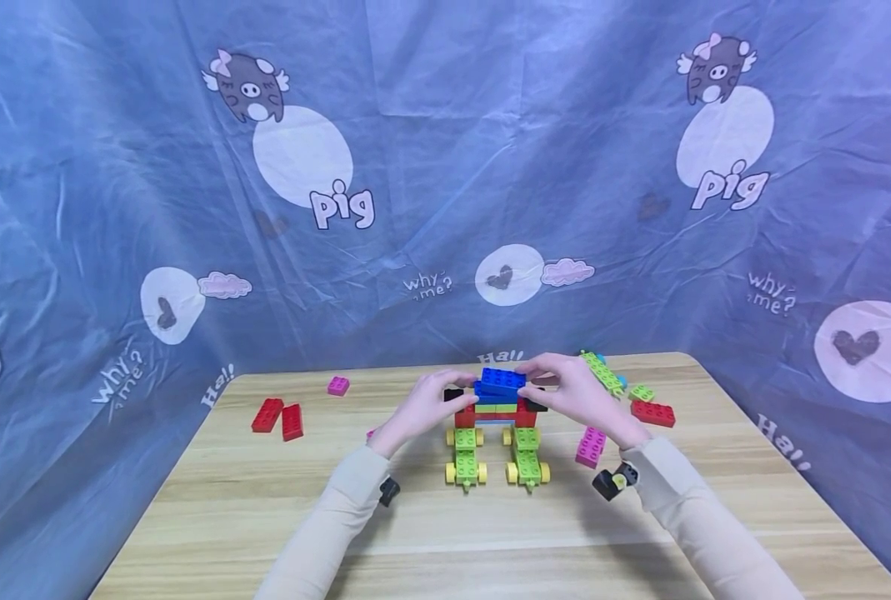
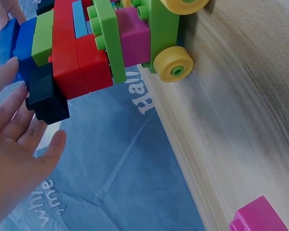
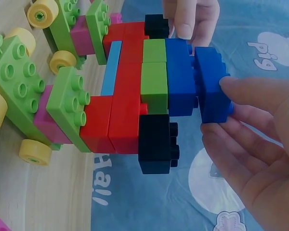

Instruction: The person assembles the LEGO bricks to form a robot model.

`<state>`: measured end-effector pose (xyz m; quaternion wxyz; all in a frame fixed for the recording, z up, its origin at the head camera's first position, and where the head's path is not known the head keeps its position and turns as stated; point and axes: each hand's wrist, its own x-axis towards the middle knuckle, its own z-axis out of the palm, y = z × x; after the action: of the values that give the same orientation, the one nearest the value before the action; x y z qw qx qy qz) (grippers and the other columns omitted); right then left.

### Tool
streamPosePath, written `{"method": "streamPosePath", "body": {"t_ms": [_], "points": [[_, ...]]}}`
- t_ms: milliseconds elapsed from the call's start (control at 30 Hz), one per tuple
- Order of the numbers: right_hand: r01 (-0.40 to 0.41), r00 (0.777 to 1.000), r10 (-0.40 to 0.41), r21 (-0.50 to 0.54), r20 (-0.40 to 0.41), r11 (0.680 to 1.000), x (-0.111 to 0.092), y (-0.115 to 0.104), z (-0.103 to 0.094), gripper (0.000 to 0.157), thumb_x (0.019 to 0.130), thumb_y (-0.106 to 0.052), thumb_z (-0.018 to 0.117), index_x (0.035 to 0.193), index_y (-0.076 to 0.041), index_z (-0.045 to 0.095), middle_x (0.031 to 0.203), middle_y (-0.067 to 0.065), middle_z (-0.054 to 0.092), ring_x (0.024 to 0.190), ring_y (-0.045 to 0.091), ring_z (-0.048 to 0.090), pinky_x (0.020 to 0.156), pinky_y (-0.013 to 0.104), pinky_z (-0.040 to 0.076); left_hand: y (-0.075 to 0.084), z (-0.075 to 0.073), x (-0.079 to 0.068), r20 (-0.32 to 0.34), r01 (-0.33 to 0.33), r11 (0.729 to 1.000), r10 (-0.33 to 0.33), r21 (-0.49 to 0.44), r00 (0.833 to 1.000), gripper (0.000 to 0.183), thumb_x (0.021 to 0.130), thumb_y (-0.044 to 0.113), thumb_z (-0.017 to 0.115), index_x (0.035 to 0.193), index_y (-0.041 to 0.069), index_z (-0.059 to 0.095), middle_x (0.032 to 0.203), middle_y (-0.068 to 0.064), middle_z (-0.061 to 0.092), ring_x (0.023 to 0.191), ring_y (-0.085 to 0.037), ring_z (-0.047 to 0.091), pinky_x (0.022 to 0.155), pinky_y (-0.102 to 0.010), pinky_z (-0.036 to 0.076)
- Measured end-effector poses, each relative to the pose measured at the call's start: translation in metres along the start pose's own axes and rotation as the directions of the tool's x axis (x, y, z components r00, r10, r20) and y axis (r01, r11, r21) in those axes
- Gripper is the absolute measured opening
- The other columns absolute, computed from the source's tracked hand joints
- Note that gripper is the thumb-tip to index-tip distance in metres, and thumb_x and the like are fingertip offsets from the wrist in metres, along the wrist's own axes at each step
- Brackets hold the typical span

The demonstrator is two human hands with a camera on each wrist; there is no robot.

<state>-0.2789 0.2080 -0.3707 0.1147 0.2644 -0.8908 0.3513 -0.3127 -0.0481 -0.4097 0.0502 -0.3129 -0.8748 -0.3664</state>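
A four-legged toy-brick build stands on wheeled green bases (image 1: 466, 468), with red bricks (image 3: 125, 91), light green bricks (image 3: 154, 77) and black bricks (image 3: 155, 144) above. My right hand (image 1: 576, 392) pinches the upper blue brick (image 3: 211, 85) between thumb and fingers. That brick sits tilted over the lower blue brick (image 3: 179, 77), a gap showing between them at the right wrist's side. My left hand (image 1: 432, 404) holds the left end of the lower blue brick, thumb on the near side. Its other fingers spread behind the left black brick (image 2: 47, 94).
Two red bricks (image 1: 268, 415) and a small pink brick (image 1: 337, 386) lie left on the wooden table (image 1: 212, 500). To the right are a pink brick (image 1: 590, 447), a red brick (image 1: 653, 413) and green pieces (image 1: 603, 372). A blue printed cloth (image 1: 445, 167) hangs behind.
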Motion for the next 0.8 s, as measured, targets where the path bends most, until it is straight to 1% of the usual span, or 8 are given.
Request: {"method": "streamPosePath", "body": {"t_ms": [200,567,800], "points": [[-0.001,1.0,0.001,0.001,0.0,1.0,0.0024,0.0005,0.0035,0.026,0.082,-0.019,0.072,0.106,-0.013,0.068,0.106,0.004,0.069,0.093,0.017,0.068,0.08,0.03,0.058,-0.0002,-0.0018,-0.0006,-0.001,0.016,1.0,-0.017,-0.023,1.0,0.041,0.087,0.036,0.063,0.122,0.015,0.061,0.12,-0.001,0.065,0.112,-0.016,0.059,0.102,-0.037,0.046],[0.037,0.999,-0.038,0.035,0.022,0.999,0.0065,0.0,0.0049,0.031,0.082,-0.018,0.072,0.111,-0.01,0.067,0.109,0.009,0.069,0.095,0.023,0.069,0.08,0.034,0.058,0.0017,-0.0066,0.0013,-0.029,0.002,0.999,-0.003,-0.042,1.0,0.041,0.087,0.041,0.063,0.12,0.016,0.063,0.118,0.0,0.066,0.109,-0.015,0.061,0.096,-0.036,0.05],[0.04,0.998,-0.042,0.04,0.04,0.998,0.0088,-0.0015,0.0043,0.029,0.083,-0.015,0.07,0.112,-0.008,0.066,0.11,0.011,0.069,0.096,0.025,0.069,0.08,0.032,0.058,0.0024,-0.0079,0.002,-0.035,0.002,0.999,-0.004,-0.046,0.999,0.042,0.087,0.044,0.062,0.119,0.018,0.063,0.116,0.0,0.067,0.109,-0.016,0.061,0.096,-0.038,0.049]]}}
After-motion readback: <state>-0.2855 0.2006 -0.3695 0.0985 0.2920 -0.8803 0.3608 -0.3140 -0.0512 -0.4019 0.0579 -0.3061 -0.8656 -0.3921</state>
